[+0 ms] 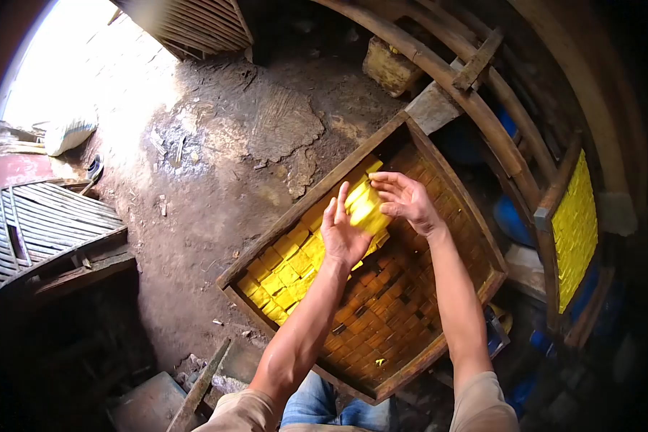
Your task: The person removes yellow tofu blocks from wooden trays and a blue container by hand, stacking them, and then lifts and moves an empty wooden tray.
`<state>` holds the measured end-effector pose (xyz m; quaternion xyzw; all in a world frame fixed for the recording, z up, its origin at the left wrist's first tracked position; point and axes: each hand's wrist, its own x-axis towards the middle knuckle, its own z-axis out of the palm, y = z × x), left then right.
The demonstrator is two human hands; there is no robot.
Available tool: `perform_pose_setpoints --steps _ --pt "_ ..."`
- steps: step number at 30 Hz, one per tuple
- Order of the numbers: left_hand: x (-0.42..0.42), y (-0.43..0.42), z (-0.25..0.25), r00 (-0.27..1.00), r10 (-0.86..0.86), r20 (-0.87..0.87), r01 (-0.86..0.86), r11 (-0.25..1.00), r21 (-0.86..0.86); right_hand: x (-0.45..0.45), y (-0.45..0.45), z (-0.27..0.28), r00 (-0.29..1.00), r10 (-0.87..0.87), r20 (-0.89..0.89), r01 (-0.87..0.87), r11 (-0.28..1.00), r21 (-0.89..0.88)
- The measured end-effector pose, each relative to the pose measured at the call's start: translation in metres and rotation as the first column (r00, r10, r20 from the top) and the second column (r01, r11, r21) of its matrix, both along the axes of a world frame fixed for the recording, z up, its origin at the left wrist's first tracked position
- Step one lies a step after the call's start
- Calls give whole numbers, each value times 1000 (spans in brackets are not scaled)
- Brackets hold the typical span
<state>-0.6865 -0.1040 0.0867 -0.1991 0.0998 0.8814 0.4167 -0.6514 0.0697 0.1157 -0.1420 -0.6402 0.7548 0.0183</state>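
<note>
A wooden-framed tray (493, 283) with a brown woven base lies in front of me, tilted in view. Yellow square pieces (288, 273) lie in rows along its upper left side. Over them, my left hand (345, 237) is palm up with its fingers apart, at the left of a blurred yellow piece (365, 209). My right hand (408, 204) is on the other side of this piece, its fingers curved round toward it. The blur hides how firmly either hand touches the piece. A small yellow scrap (380, 362) lies near the tray's lower edge.
Slatted bamboo racks (57, 223) stand at the left and top. A curved wooden rail frame (475, 108) runs along the right, near an upright panel of yellow pieces (574, 229). Blue containers (511, 219) sit beneath. A yellowish block (390, 66) rests on the dirt floor (194, 288).
</note>
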Motion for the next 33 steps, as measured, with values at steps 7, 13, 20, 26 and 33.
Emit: perform_pose_setpoints --steps 7,13,20,26,33 --pt "24 -68 -7 986 30 164 -73 963 259 -58 -20 -114 904 -421 -78 208 272 939" --pt "62 -102 20 965 17 261 -106 938 330 -49 -12 -109 838 -506 -205 516 612 599" --pt "81 -118 18 955 45 292 -76 992 97 -48 -54 -95 913 -407 -7 138 293 946" --pt "86 -142 18 982 47 181 -75 985 153 -49 -69 -92 920 -392 20 195 501 843" --pt "95 -154 17 967 102 234 -162 954 253 -36 -26 -69 922 -365 129 366 930 15"
